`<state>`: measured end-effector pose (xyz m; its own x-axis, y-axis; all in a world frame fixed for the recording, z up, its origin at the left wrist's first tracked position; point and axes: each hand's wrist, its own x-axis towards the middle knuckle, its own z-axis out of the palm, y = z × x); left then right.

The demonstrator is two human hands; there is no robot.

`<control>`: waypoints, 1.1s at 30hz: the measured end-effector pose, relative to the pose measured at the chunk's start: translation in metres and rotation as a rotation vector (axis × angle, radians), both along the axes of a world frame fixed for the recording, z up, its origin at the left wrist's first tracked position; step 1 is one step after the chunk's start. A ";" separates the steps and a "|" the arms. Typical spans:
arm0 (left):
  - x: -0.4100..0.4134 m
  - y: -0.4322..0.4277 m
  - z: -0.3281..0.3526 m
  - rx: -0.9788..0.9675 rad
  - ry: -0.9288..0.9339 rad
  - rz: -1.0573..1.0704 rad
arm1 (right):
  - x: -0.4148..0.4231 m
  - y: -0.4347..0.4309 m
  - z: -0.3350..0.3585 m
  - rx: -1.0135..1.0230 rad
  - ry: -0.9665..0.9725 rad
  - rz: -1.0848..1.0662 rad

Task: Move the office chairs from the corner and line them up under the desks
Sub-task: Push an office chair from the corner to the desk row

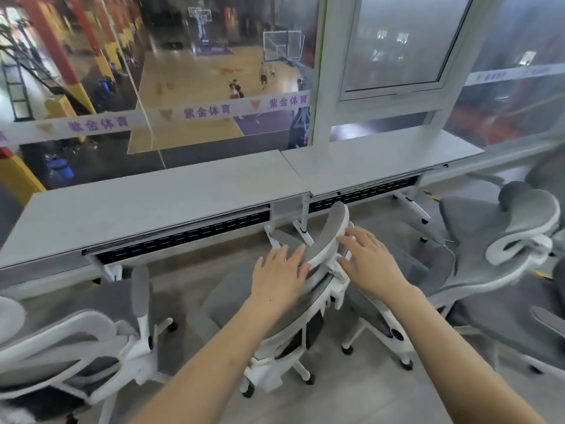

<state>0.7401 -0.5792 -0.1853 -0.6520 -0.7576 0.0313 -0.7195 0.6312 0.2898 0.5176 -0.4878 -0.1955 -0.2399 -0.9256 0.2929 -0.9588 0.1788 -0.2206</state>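
A white strip (pixel 146 117) runs across the glass wall (pixel 183 41), just above the far edge of the desks (pixel 153 209). Purple words on the strip say "紫金体育". They can be read three times: near the left edge of the glass, in the middle, and beside the white window frame (pixel 321 87). An orange triangle (pixel 166 113) sits between the words. A second strip (pixel 504 75) on the right glass has marks too blurry to read.

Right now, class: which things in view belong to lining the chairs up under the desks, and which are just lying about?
Job: middle chair, with left hand and right hand resting flat on its top; left chair; right chair; left desk; right desk.
Just there: window; banner on the glass; basketball hoop beyond it.
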 end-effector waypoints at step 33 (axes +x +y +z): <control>0.065 -0.007 -0.040 -0.051 0.017 0.699 | 0.028 -0.098 -0.041 -0.161 -0.068 0.499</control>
<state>0.8048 -0.5857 -0.2253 -0.0113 -0.9964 0.0842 -0.9573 0.0351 0.2869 0.5457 -0.5858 -0.2365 0.1954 -0.8767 0.4395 -0.9013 -0.3372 -0.2720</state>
